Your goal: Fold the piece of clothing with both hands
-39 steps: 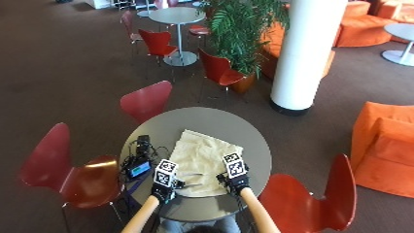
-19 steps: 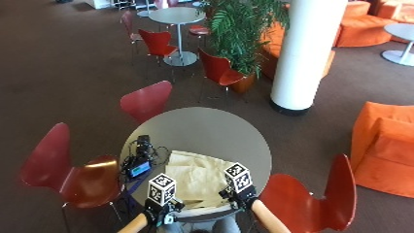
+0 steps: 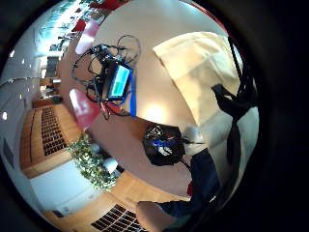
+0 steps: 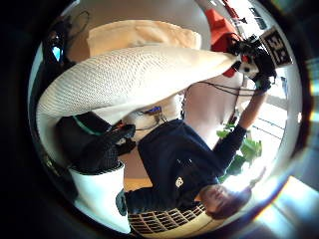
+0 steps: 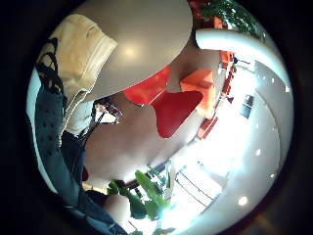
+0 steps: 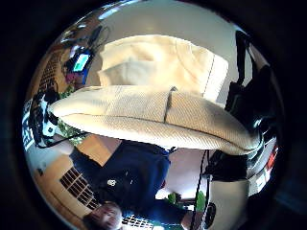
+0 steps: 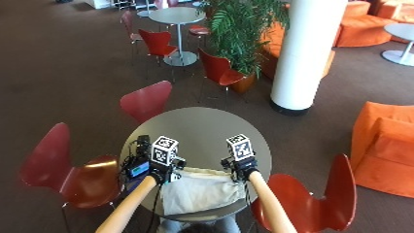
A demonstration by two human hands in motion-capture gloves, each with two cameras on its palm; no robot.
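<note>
A cream knitted garment [image 7: 194, 191] lies on the near part of the round grey table [image 7: 194, 126]. My left hand [image 7: 163, 170] and right hand [image 7: 242, 167] each grip one end of its hem, held up above the rest of the cloth. In the left thumb side palm view the hem [image 4: 134, 74] stretches from my left fingers [image 4: 102, 149] across to the right hand [image 4: 254, 57]. The right thumb side palm view shows the same raised edge [image 6: 158, 112] over the flat part of the garment [image 6: 158, 60].
A small device with a lit blue screen [image 7: 137, 170] and its cables sits on the table beside my left hand. Red chairs stand at the left [image 7: 58, 165], right [image 7: 310, 199] and far side [image 7: 147, 99]. A white pillar [image 7: 301, 53] rises beyond.
Both hands have lifted the near hem from the table and carried it away from the person, over the garment. The cloth now covers less of the table.
</note>
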